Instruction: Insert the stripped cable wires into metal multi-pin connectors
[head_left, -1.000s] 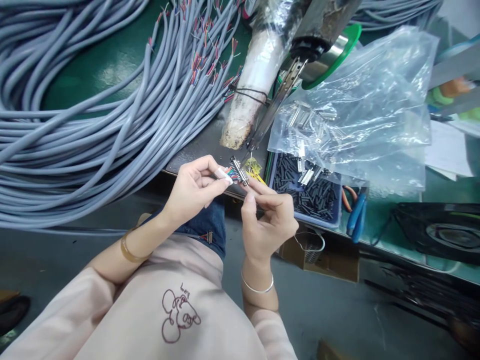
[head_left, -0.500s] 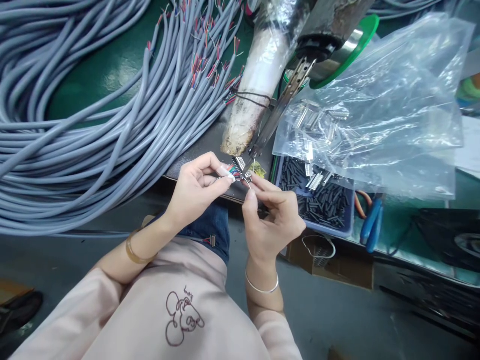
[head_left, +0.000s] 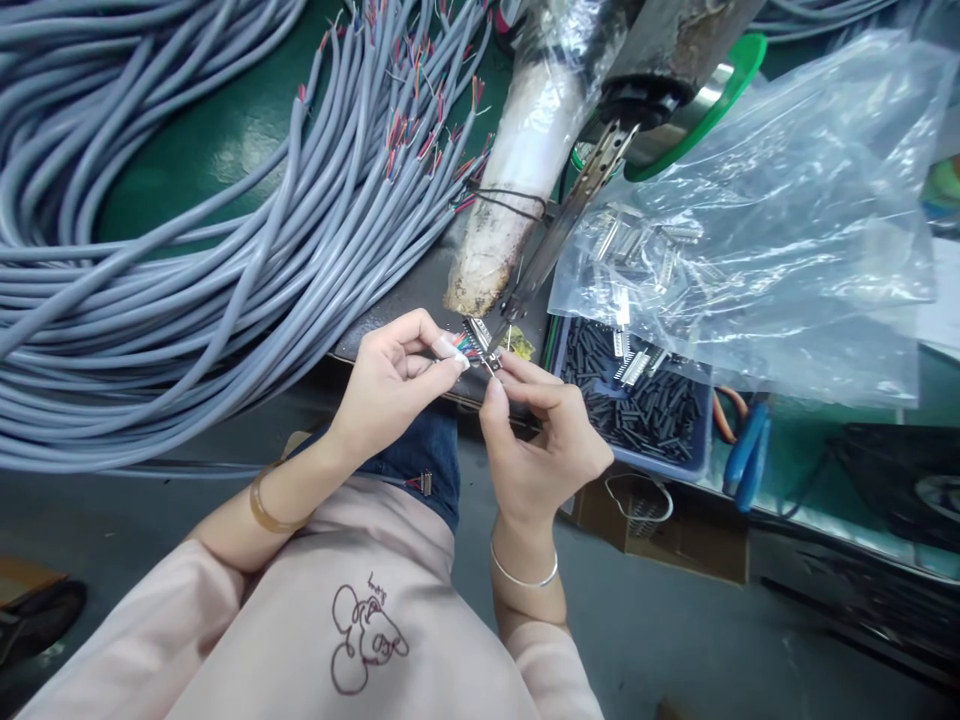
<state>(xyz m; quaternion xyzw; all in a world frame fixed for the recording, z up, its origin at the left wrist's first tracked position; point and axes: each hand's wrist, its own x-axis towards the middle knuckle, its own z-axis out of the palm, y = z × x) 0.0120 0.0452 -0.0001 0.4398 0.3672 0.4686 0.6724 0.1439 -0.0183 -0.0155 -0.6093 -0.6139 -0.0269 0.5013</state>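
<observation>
My left hand is closed in a pinch on a bundle of thin coloured wires. These lead to a metal multi-pin connector at the bench edge. My right hand has its thumb and finger pinched on a thin pale wire, while another fingertip rests near the connector's right end. Over the connector, a soldering iron slants down, its dark tip meeting or nearly meeting the pins. Fingers partly hide the joint.
Grey cables with stripped ends fill the left. A wrapped white post stands beside the iron. Right of it are a blue tray of black sleeves, a plastic bag with connectors, blue-handled pliers and a green-rimmed spool.
The view has shifted slightly. Both hands keep their pinches in almost the same place, and the connector stays under the iron's tip.
</observation>
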